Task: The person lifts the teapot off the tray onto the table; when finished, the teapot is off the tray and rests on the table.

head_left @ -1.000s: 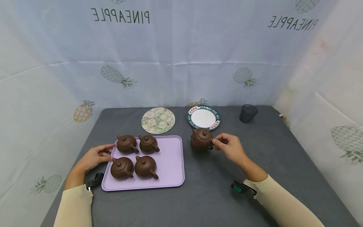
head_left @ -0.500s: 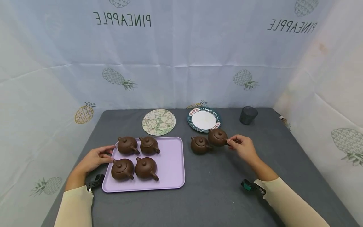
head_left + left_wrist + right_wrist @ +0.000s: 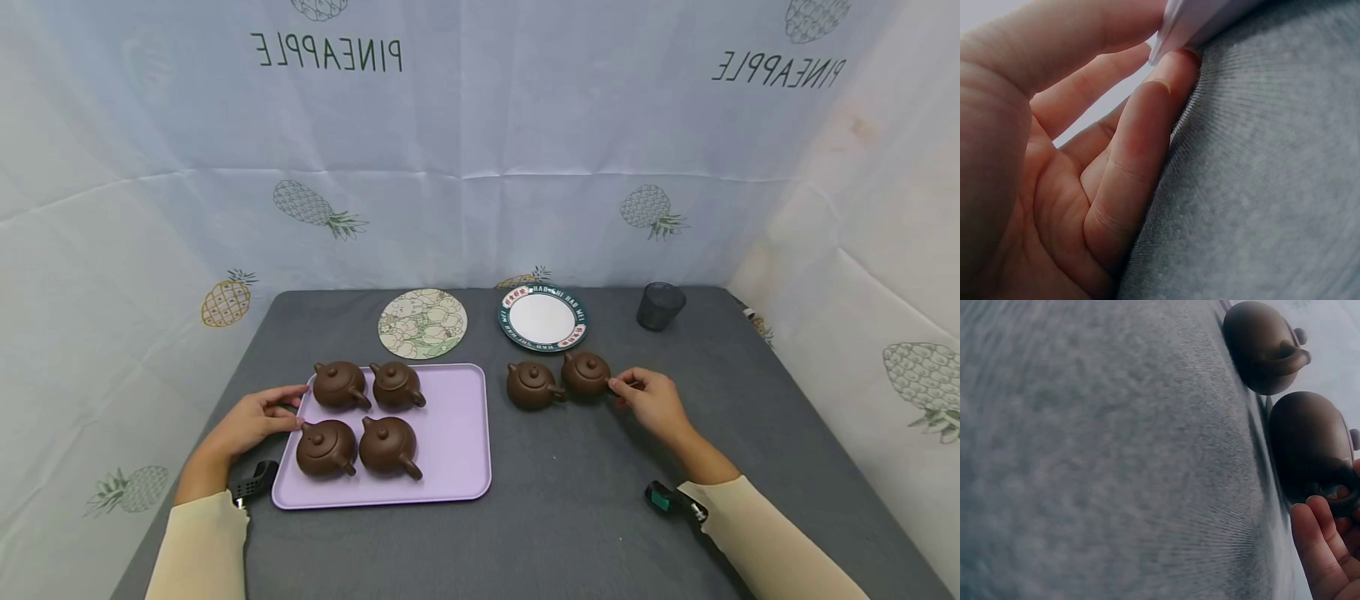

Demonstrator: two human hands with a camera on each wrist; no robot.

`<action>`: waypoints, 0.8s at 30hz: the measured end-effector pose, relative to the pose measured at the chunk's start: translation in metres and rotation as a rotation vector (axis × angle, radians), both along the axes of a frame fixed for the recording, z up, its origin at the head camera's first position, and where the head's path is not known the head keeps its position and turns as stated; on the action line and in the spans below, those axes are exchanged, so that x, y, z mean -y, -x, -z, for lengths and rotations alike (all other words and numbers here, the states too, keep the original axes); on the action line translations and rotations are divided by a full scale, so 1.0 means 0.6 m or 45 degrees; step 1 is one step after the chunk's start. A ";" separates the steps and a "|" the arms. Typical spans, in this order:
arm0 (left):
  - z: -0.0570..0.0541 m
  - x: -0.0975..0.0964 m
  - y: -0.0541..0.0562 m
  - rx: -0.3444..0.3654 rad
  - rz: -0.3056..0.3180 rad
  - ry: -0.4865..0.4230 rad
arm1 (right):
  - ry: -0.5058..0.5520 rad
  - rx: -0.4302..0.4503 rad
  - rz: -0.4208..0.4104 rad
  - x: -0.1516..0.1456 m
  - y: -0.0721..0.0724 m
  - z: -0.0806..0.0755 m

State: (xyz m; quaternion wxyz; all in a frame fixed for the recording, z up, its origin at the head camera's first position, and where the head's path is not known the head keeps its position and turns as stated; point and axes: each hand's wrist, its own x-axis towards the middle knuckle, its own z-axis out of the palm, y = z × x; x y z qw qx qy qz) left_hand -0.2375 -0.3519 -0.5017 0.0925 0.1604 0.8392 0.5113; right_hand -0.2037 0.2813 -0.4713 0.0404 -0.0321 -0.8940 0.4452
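Observation:
My right hand (image 3: 652,406) pinches the handle of a small brown clay teapot (image 3: 585,373), its body upright at the grey tabletop. Just left of it stands a matching teapot (image 3: 529,387). In the right wrist view the fingertips (image 3: 1307,519) are at the held teapot's looped handle. At the far left, my left hand (image 3: 253,419) holds the left edge of a lilac tray (image 3: 453,442); the left wrist view shows the fingers around the tray's rim (image 3: 1175,28). Several more brown teapots sit on the tray's left and middle, spouts toward the upper left.
Behind the tray lies a round floral mat (image 3: 422,325). A white plate (image 3: 542,319) with a green patterned rim is behind the two teapots. A dark cup (image 3: 660,306) stands at the back right. Pineapple-print cloth (image 3: 465,117) hangs behind the table (image 3: 555,533).
My right hand has carried its teapot rightward, away from in front of the matching one, then lowered it beside that one. My left hand stays at the tray.

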 end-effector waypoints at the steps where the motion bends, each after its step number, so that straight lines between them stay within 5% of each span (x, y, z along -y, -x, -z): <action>1: 0.001 0.000 0.000 0.000 0.000 -0.001 | -0.001 0.002 0.000 0.000 0.000 0.001; 17: 0.003 0.002 -0.002 0.015 -0.013 0.012 | -0.031 0.008 0.005 -0.004 -0.002 0.020; 24: -0.001 0.001 0.000 0.013 -0.020 0.028 | -0.136 -0.038 -0.028 -0.009 -0.005 -0.002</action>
